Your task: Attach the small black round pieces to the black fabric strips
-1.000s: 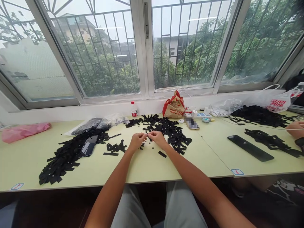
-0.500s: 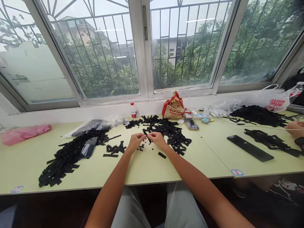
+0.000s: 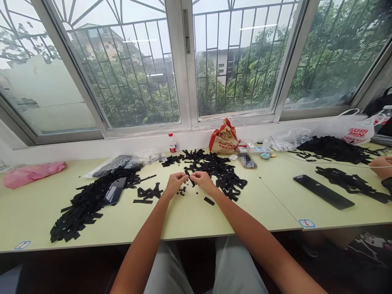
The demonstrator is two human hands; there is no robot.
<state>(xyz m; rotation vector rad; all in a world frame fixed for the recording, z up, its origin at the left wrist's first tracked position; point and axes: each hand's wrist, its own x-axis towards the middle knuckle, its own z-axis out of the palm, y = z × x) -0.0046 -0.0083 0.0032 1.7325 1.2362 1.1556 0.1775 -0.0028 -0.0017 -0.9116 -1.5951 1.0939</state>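
Observation:
My left hand (image 3: 176,182) and my right hand (image 3: 202,180) meet fingertip to fingertip above the table. Both are closed in a pinch on a short black strip (image 3: 191,182), whose lower end hangs between them. Small black rings or washers (image 3: 183,191) lie scattered just below my hands. Behind and to the right spreads a loose heap of black strips (image 3: 220,169). A smaller group of strips (image 3: 150,191) lies left of my left hand, and one single strip (image 3: 209,201) rests under my right forearm.
A long pile of black strips (image 3: 82,204) with a dark phone (image 3: 114,191) on it lies left. At the back stand a bottle (image 3: 172,143) and a paper bag (image 3: 224,139). Right are a dark flat bar (image 3: 323,191), more strips (image 3: 335,149) and another person's hand (image 3: 381,166).
My hands stay nearly in place, still pinching the strip. The other person's hand at the right edge has shifted slightly.

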